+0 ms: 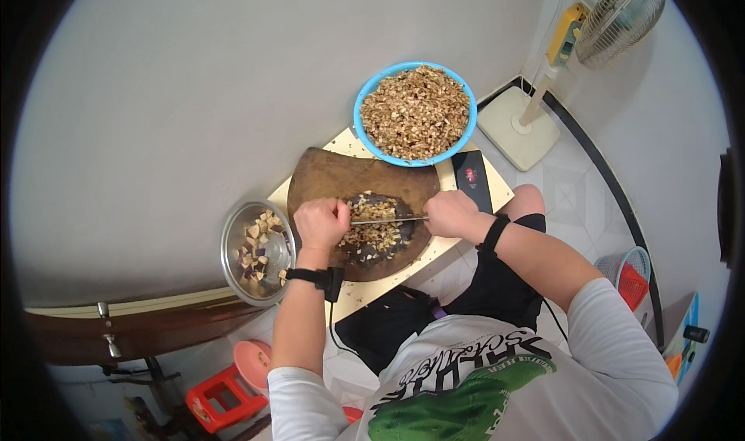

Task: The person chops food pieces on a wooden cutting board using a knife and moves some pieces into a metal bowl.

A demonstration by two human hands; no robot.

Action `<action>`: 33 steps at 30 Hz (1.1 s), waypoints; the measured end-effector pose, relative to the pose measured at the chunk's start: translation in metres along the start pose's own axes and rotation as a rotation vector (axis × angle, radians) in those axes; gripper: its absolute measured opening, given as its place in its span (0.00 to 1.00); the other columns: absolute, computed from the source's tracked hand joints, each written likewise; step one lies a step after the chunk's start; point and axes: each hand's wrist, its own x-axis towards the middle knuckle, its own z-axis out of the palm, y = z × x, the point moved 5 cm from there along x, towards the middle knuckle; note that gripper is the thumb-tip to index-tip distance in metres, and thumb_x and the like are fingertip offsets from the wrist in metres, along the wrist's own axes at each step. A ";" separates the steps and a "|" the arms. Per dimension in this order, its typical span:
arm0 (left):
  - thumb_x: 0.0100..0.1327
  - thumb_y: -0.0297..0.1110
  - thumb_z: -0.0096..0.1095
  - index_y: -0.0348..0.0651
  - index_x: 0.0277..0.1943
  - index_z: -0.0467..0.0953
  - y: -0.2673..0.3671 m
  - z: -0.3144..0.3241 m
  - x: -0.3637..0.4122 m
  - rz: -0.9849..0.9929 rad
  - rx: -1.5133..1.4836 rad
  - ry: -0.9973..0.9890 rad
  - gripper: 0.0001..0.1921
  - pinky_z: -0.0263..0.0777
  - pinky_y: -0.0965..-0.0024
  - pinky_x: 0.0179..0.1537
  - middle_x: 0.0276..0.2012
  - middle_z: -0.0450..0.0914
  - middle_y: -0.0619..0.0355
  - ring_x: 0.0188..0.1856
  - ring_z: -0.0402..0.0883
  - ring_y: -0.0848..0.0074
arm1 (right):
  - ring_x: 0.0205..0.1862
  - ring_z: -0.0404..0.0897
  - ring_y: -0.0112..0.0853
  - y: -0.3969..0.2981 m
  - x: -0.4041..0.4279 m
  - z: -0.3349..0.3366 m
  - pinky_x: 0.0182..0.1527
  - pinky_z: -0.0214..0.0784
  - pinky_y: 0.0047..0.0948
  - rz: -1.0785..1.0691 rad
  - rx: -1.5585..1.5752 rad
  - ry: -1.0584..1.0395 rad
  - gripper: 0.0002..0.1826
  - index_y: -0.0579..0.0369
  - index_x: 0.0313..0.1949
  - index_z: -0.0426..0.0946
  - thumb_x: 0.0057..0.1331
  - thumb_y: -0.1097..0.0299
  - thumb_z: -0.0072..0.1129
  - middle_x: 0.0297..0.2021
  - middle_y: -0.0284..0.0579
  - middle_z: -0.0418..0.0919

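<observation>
My left hand [321, 224] is a fist around one end of a long thin blade [390, 220] at the middle of the round wooden chopping board [361, 176]. My right hand [451, 215] closes on the blade's other end, where its handle is hidden. Beneath and beside the blade lies a heap of finely chopped, pale and brownish food pieces [381, 234]. Left of my left hand, a steel bowl [230, 272] holds larger purple-skinned chunks [256, 260] that look like eggplant. Beyond the board stands a blue plastic basin [359, 128] heaped with chopped brown pieces [416, 112].
A dark flat device [474, 180] lies on the pale table [372, 298] at right. A wall runs along the far side. Farther right stands a pedestal fan [518, 128]. A red plastic stool [224, 403], a pink basin [253, 362] and a mesh basket [631, 266] are on the floor.
</observation>
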 end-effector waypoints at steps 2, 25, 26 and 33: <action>0.55 0.36 0.61 0.42 0.17 0.77 -0.010 0.011 0.005 -0.019 -0.004 -0.022 0.13 0.74 0.54 0.28 0.19 0.79 0.50 0.22 0.80 0.55 | 0.37 0.86 0.50 -0.010 -0.003 -0.014 0.42 0.80 0.46 0.027 0.043 0.006 0.12 0.60 0.32 0.86 0.56 0.64 0.62 0.33 0.55 0.86; 0.58 0.35 0.57 0.41 0.20 0.74 -0.039 0.031 -0.011 -0.030 -0.226 -0.057 0.13 0.72 0.53 0.30 0.22 0.77 0.48 0.27 0.79 0.51 | 0.34 0.87 0.50 -0.035 -0.012 0.001 0.39 0.80 0.45 0.004 0.042 -0.008 0.09 0.61 0.29 0.85 0.54 0.69 0.59 0.28 0.57 0.85; 0.57 0.34 0.58 0.41 0.19 0.73 -0.031 0.027 -0.013 0.035 -0.189 -0.039 0.12 0.71 0.54 0.30 0.21 0.77 0.49 0.26 0.78 0.53 | 0.34 0.87 0.50 -0.030 -0.015 0.012 0.39 0.80 0.45 0.021 0.016 0.004 0.10 0.61 0.29 0.85 0.54 0.69 0.59 0.28 0.57 0.85; 0.56 0.31 0.60 0.42 0.18 0.68 -0.023 0.016 -0.039 0.078 -0.161 0.123 0.13 0.66 0.55 0.29 0.19 0.71 0.52 0.24 0.73 0.55 | 0.34 0.87 0.48 -0.031 -0.018 0.022 0.40 0.80 0.43 -0.017 0.015 0.013 0.11 0.60 0.29 0.85 0.55 0.67 0.59 0.29 0.55 0.85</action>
